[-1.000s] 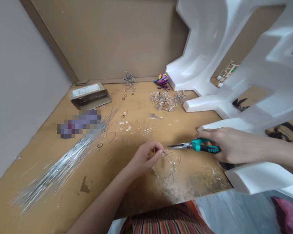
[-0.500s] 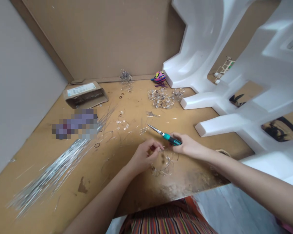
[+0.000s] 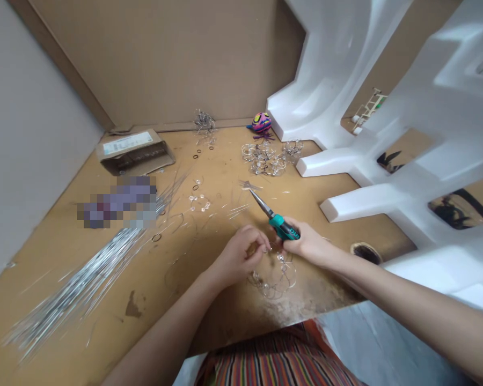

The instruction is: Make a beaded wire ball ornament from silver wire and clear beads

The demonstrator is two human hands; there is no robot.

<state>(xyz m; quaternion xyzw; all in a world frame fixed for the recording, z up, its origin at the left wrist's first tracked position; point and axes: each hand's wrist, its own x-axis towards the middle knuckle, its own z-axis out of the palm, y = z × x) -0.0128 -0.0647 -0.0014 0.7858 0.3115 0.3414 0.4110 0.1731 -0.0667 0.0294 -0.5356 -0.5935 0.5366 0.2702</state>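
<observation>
In the head view, needle-nose pliers (image 3: 282,227) with teal and black handles lie in my right hand (image 3: 300,239), whose fingers are closed round the grips. Their jaws look shut and point up and away to the left. Thumb and index finger of my left hand (image 3: 244,251) pinch the edge of a wire ring with clear beads (image 3: 283,269). The ring hangs between my hands, just over the near part of the table. My left fingertips partly hide the pinched spot.
A bundle of straight silvery wires (image 3: 100,273) lies at left, beside a blurred-out object (image 3: 121,201) and an opened cardboard box (image 3: 137,151). Loose clear beads (image 3: 199,202) lie mid-table. Finished-looking beaded wire pieces (image 3: 263,159) are heaped behind. White moulded shapes (image 3: 348,206) border the right.
The pliers have turned so the handles face the camera more and the tip points further up. The beaded ring shows wider below my hands. My left hand keeps its pinch.
</observation>
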